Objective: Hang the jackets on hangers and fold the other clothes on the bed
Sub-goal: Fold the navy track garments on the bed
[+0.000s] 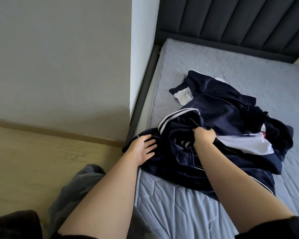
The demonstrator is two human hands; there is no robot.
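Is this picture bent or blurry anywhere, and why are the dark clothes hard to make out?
Head view: wide lens stretches the forearms at the bottom; soft even light, no glare; the navy clothes swallow their own folds; no strong blur.

top: short black sleeves (283,228) are worn, cut off by the lower edge | arms (110,187): left uncovered from sleeve to left hand (141,149) and right hand (204,137) | legs: loose grey trousers (76,187) are worn, creased in soft folds

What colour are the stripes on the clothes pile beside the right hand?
White stripes on navy clothes; clearest in the head view.
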